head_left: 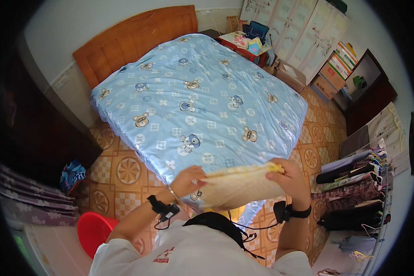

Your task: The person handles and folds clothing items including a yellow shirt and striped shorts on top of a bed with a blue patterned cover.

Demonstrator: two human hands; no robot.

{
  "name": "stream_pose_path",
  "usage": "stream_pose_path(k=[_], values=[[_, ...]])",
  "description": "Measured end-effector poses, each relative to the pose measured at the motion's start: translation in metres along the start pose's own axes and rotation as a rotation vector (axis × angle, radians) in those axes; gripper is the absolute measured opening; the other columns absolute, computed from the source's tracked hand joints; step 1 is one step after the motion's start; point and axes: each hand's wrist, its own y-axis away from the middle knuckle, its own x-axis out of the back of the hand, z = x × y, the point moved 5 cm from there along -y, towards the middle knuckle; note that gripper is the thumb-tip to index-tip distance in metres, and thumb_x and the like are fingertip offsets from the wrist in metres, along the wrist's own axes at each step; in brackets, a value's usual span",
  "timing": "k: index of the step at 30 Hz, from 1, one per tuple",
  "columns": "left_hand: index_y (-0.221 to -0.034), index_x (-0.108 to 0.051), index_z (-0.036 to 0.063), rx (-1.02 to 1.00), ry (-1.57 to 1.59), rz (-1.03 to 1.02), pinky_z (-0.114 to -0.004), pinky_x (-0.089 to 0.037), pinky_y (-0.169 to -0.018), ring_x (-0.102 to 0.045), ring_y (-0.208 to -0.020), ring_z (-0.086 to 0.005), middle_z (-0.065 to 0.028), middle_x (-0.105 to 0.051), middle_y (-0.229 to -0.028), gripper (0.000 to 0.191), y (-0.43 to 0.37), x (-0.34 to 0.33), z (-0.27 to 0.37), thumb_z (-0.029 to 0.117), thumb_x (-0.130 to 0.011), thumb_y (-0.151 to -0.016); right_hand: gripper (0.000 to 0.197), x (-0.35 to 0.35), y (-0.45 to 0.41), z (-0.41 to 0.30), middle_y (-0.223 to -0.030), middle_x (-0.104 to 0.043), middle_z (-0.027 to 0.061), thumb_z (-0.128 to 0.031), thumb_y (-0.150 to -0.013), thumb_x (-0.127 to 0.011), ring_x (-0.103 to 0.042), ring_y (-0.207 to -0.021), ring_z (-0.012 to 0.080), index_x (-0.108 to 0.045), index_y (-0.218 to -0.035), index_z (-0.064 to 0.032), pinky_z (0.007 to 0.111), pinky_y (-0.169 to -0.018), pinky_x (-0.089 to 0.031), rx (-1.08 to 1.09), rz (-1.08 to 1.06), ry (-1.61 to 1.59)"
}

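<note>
My left hand grips one upper corner of a pale yellow patterned cloth. At the cloth's other upper corner, my right hand pinches the bunched, brighter yellow edge. Stretched between both hands, the cloth hangs in front of my body, over the near end of the bed. A light blue sheet with printed bears covers the bed, slightly wrinkled, its ruffled edge hanging down. Part of a brighter yellow thing shows below the cloth, mostly hidden.
A wooden headboard stands at the far end. At left are a red plastic basin and a purple curtain. Clothes on hangers line the right side. Cardboard boxes and a small table stand at the back right.
</note>
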Motion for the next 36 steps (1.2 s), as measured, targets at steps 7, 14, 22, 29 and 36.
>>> stream_pose_path(k=[7,14,22,29,36], values=[[-0.084,-0.069,0.0052,0.302,-0.335,0.051,-0.039,-0.05,-0.064,-0.063,-0.068,-0.0305,-0.0137,-0.066,-0.078,0.017,-0.058,0.076,-0.108,0.018,-0.071,-0.073,0.024,-0.011,-0.093,0.13,-0.08,-0.063,0.0162,-0.016,-0.077,-0.069,-0.06,-0.073,0.0308,-0.064,-0.091,0.002,0.036,-0.067,-0.047,0.056,0.212,0.383],[-0.085,-0.063,0.0041,0.465,-0.155,0.319,-0.03,-0.052,-0.055,-0.067,-0.064,-0.0193,-0.0107,-0.066,-0.077,0.01,-0.101,0.135,-0.119,-0.001,-0.06,-0.077,0.017,-0.026,-0.124,0.102,-0.089,-0.06,0.0086,-0.005,-0.077,-0.068,-0.059,-0.08,0.0196,-0.063,-0.093,0.0009,0.028,-0.072,-0.046,0.217,0.384,0.197],[-0.084,-0.066,0.0075,0.439,-0.346,0.211,-0.033,-0.05,-0.059,-0.062,-0.064,-0.0222,-0.0083,-0.065,-0.077,0.012,0.057,0.094,-0.177,0.0,-0.065,-0.074,0.031,-0.169,-0.081,0.22,-0.09,-0.065,0.0098,-0.003,-0.076,-0.065,-0.059,-0.077,0.0159,-0.062,-0.107,-0.0033,0.028,-0.07,-0.047,-0.092,-0.213,-0.086],[-0.083,-0.066,0.0076,0.71,-0.156,-0.063,-0.032,-0.05,-0.064,-0.062,-0.071,-0.0223,-0.0098,-0.064,-0.08,0.016,0.184,-0.001,-0.245,-0.003,-0.064,-0.072,0.029,-0.312,-0.009,0.329,-0.084,-0.066,0.0152,-0.02,-0.08,-0.065,-0.06,-0.075,0.0253,-0.064,-0.103,-0.0019,0.035,-0.072,-0.048,-0.133,-0.775,-0.042],[-0.091,-0.066,0.0056,0.638,0.106,-0.261,-0.035,-0.05,-0.072,-0.063,-0.084,-0.0285,-0.0131,-0.065,-0.09,0.015,0.115,-0.089,-0.289,0.003,-0.058,-0.079,0.035,-0.36,0.013,0.356,-0.092,-0.066,0.0177,-0.026,-0.08,-0.066,-0.061,-0.081,0.0262,-0.064,-0.105,-0.0014,0.034,-0.075,-0.048,-0.295,-1.013,-0.118]])
